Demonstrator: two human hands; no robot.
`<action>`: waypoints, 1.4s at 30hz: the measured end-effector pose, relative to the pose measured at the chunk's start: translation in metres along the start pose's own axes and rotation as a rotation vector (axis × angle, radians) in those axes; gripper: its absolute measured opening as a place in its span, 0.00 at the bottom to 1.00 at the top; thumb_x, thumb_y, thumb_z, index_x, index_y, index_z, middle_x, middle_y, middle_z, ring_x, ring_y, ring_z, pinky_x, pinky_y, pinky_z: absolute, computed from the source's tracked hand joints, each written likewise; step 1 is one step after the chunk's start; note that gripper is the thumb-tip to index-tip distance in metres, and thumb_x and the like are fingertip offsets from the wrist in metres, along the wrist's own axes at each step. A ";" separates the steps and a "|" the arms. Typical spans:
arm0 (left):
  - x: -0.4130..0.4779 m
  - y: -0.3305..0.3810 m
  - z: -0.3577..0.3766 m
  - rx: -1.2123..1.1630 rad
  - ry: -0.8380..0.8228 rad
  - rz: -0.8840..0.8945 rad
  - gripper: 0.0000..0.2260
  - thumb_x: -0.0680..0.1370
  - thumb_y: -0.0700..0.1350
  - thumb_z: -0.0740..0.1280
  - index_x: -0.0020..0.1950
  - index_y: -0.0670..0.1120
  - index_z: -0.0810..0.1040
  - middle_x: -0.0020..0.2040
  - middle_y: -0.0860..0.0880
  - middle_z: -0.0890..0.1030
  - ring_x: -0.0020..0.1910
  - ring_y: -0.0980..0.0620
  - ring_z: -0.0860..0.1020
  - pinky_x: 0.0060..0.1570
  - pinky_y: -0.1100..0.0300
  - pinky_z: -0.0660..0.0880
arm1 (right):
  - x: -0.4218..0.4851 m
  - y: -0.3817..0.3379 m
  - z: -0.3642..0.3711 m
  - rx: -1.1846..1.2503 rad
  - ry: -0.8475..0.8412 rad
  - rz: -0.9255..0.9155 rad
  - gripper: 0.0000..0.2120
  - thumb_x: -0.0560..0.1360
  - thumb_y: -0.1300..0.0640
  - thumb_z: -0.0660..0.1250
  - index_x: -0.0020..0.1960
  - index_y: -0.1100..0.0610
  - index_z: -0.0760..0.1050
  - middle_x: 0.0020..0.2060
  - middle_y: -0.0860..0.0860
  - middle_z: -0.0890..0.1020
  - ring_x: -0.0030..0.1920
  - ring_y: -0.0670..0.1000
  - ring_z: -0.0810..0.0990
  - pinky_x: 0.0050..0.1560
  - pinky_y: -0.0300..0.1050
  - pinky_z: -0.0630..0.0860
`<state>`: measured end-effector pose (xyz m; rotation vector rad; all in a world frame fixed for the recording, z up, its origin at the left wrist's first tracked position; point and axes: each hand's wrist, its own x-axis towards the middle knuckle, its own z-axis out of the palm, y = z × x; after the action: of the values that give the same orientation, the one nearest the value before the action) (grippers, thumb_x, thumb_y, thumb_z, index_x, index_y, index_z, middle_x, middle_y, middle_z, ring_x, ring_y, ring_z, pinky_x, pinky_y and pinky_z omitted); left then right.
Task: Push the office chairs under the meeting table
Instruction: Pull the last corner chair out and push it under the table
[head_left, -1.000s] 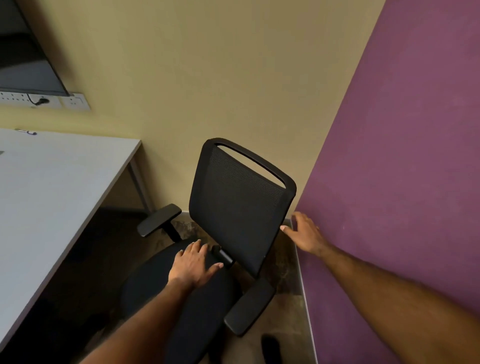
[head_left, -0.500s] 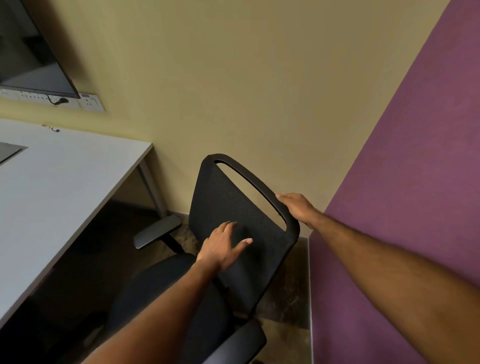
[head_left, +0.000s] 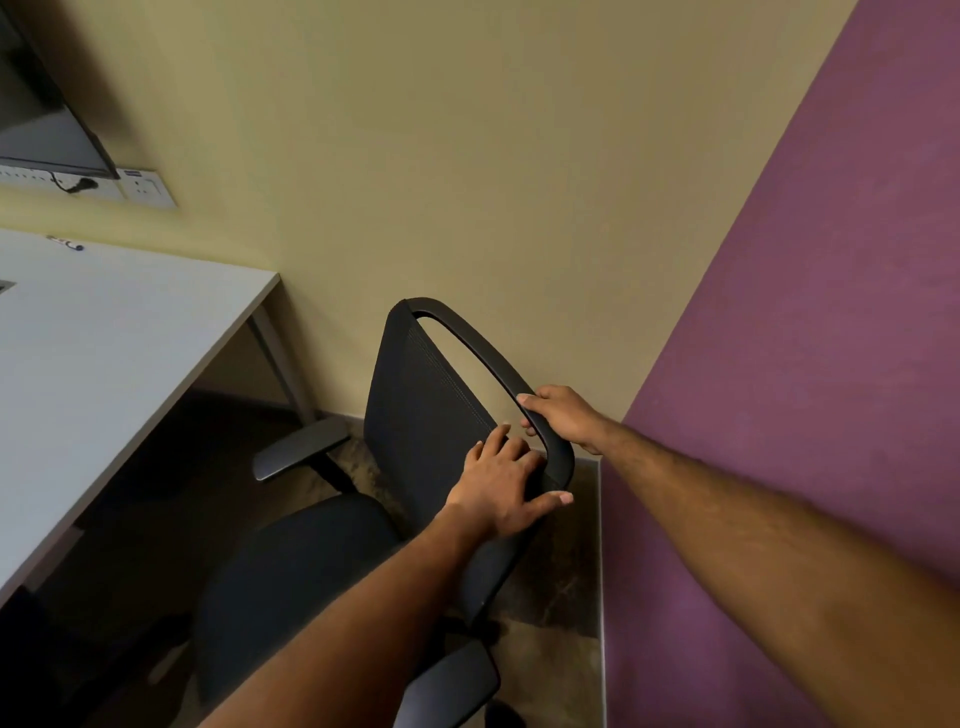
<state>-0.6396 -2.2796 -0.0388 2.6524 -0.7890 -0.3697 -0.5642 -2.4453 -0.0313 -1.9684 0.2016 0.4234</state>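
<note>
A black mesh-backed office chair (head_left: 421, 415) stands in the room's corner, its seat (head_left: 291, 566) turned toward the white meeting table (head_left: 98, 343) on the left. My right hand (head_left: 563, 415) is wrapped around the top bar of the backrest near its right end. My left hand (head_left: 501, 486) lies flat with fingers spread on the front of the backrest, just below that bar. The chair's left armrest (head_left: 298, 447) points at the table's metal leg (head_left: 280, 358). Its right armrest (head_left: 452, 686) is at the bottom, partly behind my left forearm.
A yellow wall (head_left: 467, 156) runs behind the chair and a purple wall (head_left: 810, 364) close on its right. A dark screen (head_left: 41, 114) and a socket strip (head_left: 140, 187) hang above the table. Dark floor shows under the table.
My right hand went from the backrest's lower side edge up to its top bar and closed on it. My left hand left the seat and rose up the backrest to the top corner.
</note>
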 end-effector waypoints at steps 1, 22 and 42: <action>-0.008 0.000 0.003 0.005 0.007 0.019 0.36 0.76 0.73 0.53 0.72 0.49 0.70 0.73 0.47 0.67 0.80 0.43 0.48 0.75 0.35 0.53 | -0.007 0.003 0.003 0.003 0.010 0.001 0.12 0.83 0.49 0.63 0.47 0.56 0.76 0.41 0.54 0.84 0.40 0.50 0.83 0.42 0.41 0.79; -0.216 0.043 0.022 0.141 0.081 0.133 0.36 0.75 0.76 0.48 0.53 0.46 0.77 0.52 0.47 0.80 0.61 0.47 0.71 0.53 0.49 0.71 | -0.153 0.041 0.084 -0.624 0.375 -0.158 0.38 0.80 0.41 0.64 0.82 0.53 0.51 0.82 0.53 0.46 0.81 0.55 0.49 0.79 0.56 0.50; -0.281 0.002 0.043 -0.183 -0.080 -0.340 0.52 0.64 0.76 0.64 0.80 0.57 0.48 0.76 0.52 0.63 0.71 0.46 0.68 0.68 0.45 0.69 | -0.160 0.027 0.121 -1.026 0.205 -0.203 0.21 0.73 0.28 0.60 0.46 0.41 0.84 0.50 0.42 0.84 0.60 0.48 0.75 0.65 0.64 0.57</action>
<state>-0.8832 -2.1331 -0.0350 2.6055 -0.3033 -0.6077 -0.7452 -2.3554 -0.0384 -3.0084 -0.1274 0.1882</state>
